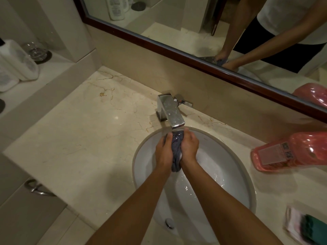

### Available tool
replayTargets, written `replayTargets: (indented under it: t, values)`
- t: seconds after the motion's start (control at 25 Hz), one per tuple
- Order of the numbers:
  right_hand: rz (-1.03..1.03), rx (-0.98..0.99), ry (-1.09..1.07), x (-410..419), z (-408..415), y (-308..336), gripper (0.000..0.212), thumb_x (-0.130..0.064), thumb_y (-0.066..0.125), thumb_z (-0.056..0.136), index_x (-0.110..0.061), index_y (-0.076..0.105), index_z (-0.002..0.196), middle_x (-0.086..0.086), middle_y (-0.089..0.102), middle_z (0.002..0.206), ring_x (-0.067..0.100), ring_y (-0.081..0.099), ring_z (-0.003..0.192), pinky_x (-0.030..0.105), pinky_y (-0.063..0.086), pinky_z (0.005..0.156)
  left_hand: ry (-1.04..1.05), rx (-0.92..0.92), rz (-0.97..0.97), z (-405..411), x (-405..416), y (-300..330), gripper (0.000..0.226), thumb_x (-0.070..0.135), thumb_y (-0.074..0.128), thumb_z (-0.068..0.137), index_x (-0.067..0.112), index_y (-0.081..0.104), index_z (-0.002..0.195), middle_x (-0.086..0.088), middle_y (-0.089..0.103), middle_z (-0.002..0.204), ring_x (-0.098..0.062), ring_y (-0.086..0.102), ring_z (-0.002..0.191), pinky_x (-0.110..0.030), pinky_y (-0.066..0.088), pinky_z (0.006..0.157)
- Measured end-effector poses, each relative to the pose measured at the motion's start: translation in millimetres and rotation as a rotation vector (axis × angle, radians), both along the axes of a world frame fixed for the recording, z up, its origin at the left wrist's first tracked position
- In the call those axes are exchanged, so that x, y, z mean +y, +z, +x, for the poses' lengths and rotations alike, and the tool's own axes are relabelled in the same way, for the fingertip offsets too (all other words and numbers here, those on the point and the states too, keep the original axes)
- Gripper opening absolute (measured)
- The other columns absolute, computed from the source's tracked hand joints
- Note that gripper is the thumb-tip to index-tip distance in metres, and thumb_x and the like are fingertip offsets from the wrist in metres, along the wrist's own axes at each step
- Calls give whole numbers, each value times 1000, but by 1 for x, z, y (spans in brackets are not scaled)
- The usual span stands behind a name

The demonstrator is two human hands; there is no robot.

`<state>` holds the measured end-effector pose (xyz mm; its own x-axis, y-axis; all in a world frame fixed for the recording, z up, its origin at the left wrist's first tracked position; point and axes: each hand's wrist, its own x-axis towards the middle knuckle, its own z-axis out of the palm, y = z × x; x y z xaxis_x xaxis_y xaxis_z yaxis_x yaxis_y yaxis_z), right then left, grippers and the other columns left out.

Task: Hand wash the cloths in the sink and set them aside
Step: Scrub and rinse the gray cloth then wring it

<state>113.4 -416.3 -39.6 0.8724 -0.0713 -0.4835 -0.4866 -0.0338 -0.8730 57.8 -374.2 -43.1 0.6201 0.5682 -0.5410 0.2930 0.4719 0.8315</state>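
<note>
- Reaching fwd over the sink (238,190): both forearms, w/ drain plug (169,223) near the front rim between them.
- Left hand (164,149) & right hand (189,147) side by side, each grip clenched round the grey cloth (175,147).
- Cloth bunched between the palms; top end pokes out by the thumbs, tail hangs below the wrists, above the wet basin.
- Cloth top sits just under the chrome tap (170,110) spout, at the basin's far side.
- Right of sink on the worktop (88,138): folded cloths (300,227), white w/ a green one on top, near the front; pink bottle (290,152) lying on its side further back.
- Far left, on a raised shelf: white bottles (17,62), a glass (36,51).
- Behind: mirror (177,23) w/ dark frame, reflecting arms & cloth.
</note>
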Motion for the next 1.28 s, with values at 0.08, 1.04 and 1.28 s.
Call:
replayTargets:
  t: [0.08, 1.04, 1.28]
  values:
    - [44, 13, -25, 0, -2, -2, 35, -33, 53, 103, -14, 66, 77, 4, 69, 70, 17, 67, 66, 31, 57, 63, 22, -1, 95, 2, 1, -4, 25, 40, 52, 103, 23, 70, 101, -1, 77, 90, -14, 75, 81, -28, 60, 70]
    - [43, -325, 247, -6, 46, 56, 34, -22, 35, 108, -20, 68, 116, -3, 66, 122, 13, 58, 113, 33, 44, 98, 157, -49, 61, -14, -4, 19, 31, 36, 60, 100, 13, 74, 82, -2, 75, 76, -15, 74, 73, -22, 55, 59]
    - [77, -189, 290, -53, 29, 69, 44, -38, 32, 108, -21, 49, 145, -1, 61, 135, 17, 50, 130, 33, 43, 97, 59, -126, 127, -24, -14, 40, 36, 35, 59, 100, 4, 71, 83, -6, 72, 75, -18, 71, 72, -25, 57, 60]
